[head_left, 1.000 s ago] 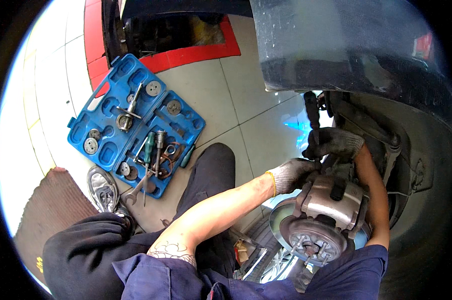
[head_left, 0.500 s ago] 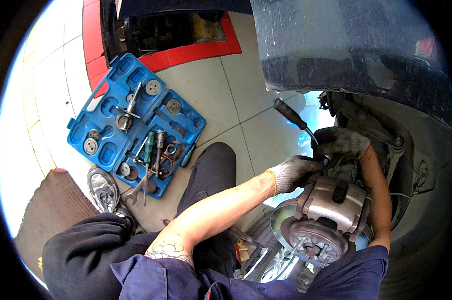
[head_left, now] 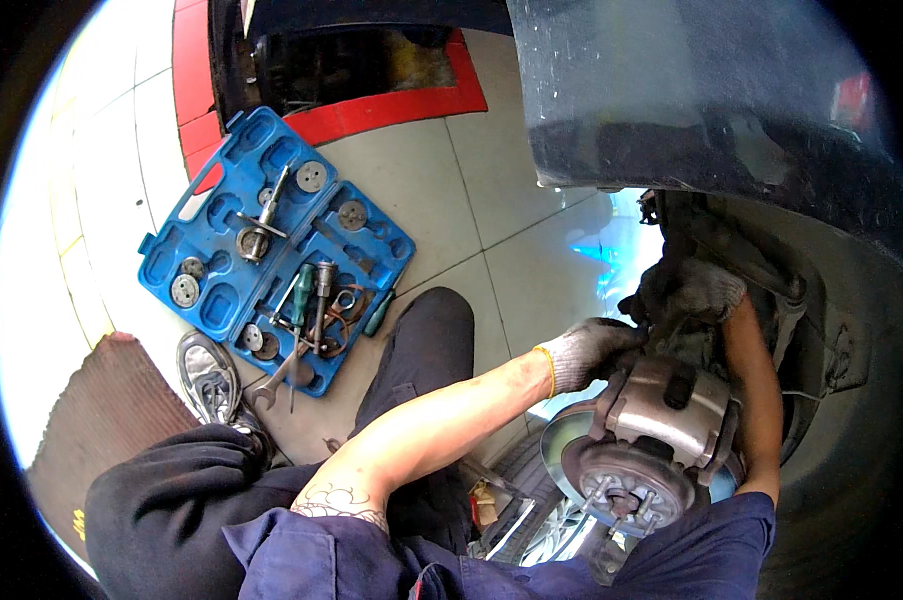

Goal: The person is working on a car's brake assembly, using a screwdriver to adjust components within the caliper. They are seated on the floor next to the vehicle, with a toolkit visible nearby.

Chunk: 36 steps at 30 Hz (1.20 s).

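Note:
Both my hands wear grey knit work gloves and are behind a brake caliper (head_left: 669, 405), which sits over a shiny brake disc (head_left: 563, 450) and a hub with studs (head_left: 626, 492). My left hand (head_left: 593, 352) is at the caliper's back left side, its fingers curled in and their tips out of sight. Just beyond it, my right hand (head_left: 706, 290) is closed among dark suspension parts. What either hand grips is hidden. The black-handled tool of the earlier frame no longer shows.
A blue tool case (head_left: 196, 285) lies open on the tiled floor at left, holding round metal discs, a green-handled screwdriver (head_left: 302, 292) and a wrench (head_left: 271, 388). A dark car panel (head_left: 711, 90) hangs above right. A wheel (head_left: 551, 530) lies below, and a brown mat (head_left: 116, 420) far left.
The black-handled tool that stuck out beside my right hand has gone from sight. My right hand has turned and shifted slightly right; my left hand stays nearly in place.

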Available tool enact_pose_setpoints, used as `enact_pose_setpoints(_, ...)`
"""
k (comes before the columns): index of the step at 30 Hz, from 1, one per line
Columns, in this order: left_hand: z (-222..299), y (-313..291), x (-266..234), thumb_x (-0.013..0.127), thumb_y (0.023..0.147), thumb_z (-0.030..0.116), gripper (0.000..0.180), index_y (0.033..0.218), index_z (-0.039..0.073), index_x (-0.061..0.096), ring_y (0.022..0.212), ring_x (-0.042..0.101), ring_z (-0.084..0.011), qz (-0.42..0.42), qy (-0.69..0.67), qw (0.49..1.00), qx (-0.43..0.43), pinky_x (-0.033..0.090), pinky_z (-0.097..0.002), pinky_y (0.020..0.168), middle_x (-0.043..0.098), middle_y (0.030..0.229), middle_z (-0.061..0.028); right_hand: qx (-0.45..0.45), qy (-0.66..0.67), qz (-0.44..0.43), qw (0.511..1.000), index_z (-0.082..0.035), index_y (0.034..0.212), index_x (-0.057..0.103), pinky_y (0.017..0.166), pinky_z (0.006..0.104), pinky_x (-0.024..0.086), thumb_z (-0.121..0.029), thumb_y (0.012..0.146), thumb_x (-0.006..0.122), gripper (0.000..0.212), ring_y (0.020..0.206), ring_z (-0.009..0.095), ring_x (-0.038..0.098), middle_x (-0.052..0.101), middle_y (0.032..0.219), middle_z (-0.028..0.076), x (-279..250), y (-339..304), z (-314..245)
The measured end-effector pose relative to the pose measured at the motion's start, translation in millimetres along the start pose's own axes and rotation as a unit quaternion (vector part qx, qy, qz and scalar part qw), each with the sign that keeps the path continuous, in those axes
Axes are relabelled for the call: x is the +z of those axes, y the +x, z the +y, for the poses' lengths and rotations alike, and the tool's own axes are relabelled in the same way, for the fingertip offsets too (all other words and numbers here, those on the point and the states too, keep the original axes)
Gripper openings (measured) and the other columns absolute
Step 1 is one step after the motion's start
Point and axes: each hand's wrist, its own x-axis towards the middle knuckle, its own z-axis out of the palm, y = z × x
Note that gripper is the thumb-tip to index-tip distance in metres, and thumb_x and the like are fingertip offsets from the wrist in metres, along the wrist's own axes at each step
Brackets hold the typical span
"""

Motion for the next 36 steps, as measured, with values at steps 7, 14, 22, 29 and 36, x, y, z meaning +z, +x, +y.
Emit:
enact_pose_setpoints(7,4.8,-5.2,1.5,0.061,0.092,0.017,0.027,0.110,-0.003,0.061,0.092,0.059,-0.0135,-0.030,0.000,0.999,0.017,0.049,-0.0265,0.084,0.062,0.103,-0.0088,0.060,0.023,0.011,0.998,-0.002,0.104,0.063,0.085,0.0342,0.052,-0.023,0.078,0.074,0.035,0.092,0.020,0.064,0.068,0.099,0.009,3.3,7.4,4.5)
enact_pose_setpoints(14,6.3,-12.6,-0.2,0.062,0.091,0.018,0.025,0.108,0.000,0.060,0.089,0.059,-0.0138,-0.024,-0.049,0.998,-0.020,0.050,-0.0270,0.079,0.062,0.101,-0.0079,0.070,0.072,-0.009,0.995,-0.002,0.104,0.063,0.087,0.0337,0.052,-0.018,0.078,0.074,0.032,0.094,0.020,0.064,0.067,0.100,0.012,18.4,23.9,28.7)
enact_pose_setpoints(22,3.2,-6.6,-2.5,0.060,0.092,0.016,0.024,0.110,0.000,0.060,0.089,0.059,-0.0128,-0.037,-0.042,0.998,-0.013,0.050,-0.0265,0.077,0.062,0.102,-0.0076,0.032,0.133,0.029,0.990,-0.002,0.096,0.062,0.079,0.0346,0.055,-0.010,0.075,0.076,0.026,0.086,0.021,0.065,0.067,0.094,0.010,15.1,14.1,8.7)
enact_pose_setpoints(29,5.9,-12.0,6.9,0.060,0.091,0.015,0.020,0.105,0.001,0.063,0.087,0.057,-0.0118,-0.035,-0.030,0.999,0.005,0.049,-0.0247,0.079,0.062,0.102,-0.0084,0.073,0.234,0.039,0.969,-0.001,0.100,0.061,0.074,0.0343,0.056,-0.019,0.079,0.073,0.030,0.082,0.021,0.066,0.067,0.092,0.011,22.8,17.8,19.4)
enact_pose_setpoints(36,8.0,-11.5,7.8,0.057,0.090,0.005,0.021,0.109,0.001,0.062,0.092,0.060,-0.0169,-0.032,-0.078,0.996,-0.013,0.050,-0.0266,0.082,0.063,0.104,-0.0101,0.085,0.144,0.043,0.985,-0.001,0.092,0.064,0.075,0.0339,0.053,-0.022,0.081,0.067,0.023,0.081,0.023,0.064,0.066,0.090,0.012,22.6,16.3,18.8)
